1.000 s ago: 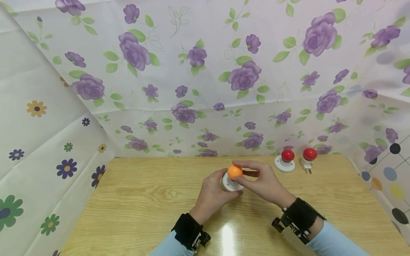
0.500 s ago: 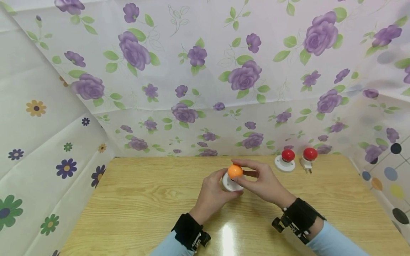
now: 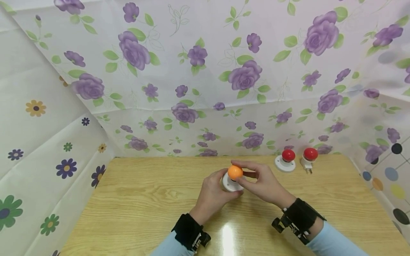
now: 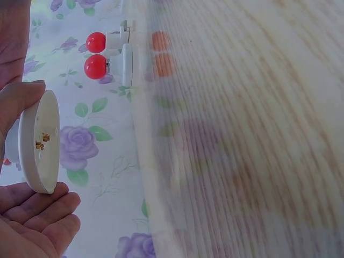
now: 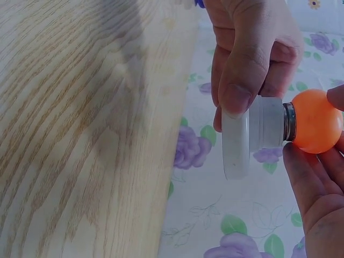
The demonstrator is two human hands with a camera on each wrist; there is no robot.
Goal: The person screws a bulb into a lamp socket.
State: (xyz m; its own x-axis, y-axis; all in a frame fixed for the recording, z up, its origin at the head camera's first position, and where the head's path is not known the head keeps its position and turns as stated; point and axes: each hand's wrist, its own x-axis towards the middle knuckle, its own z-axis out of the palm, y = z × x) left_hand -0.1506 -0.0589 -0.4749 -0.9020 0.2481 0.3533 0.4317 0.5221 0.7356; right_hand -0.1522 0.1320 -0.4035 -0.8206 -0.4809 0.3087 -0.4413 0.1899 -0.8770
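Note:
My left hand [image 3: 211, 192] grips the rim of a white round lamp holder [image 5: 235, 145], thumb on one side and fingers on the other. Screwed partly into its socket is an orange light bulb [image 3: 235, 172], which my right hand [image 3: 264, 183] pinches between thumb and fingers. A band of the bulb's metal thread [image 5: 289, 122] shows between the orange globe and the white socket in the right wrist view. From the left wrist, the hollow underside of the holder is visible with brass terminals [image 4: 43, 141]. The holder is raised off the table and tilted.
A red bulb in a white round holder [image 3: 285, 165] stands at the back right of the wooden table [image 3: 144, 199]. Beside it is another red bulb [image 3: 310, 154] in a white holder with plug pins [image 3: 308, 170]. Flowered cloth [image 3: 192, 78] hangs behind the table.

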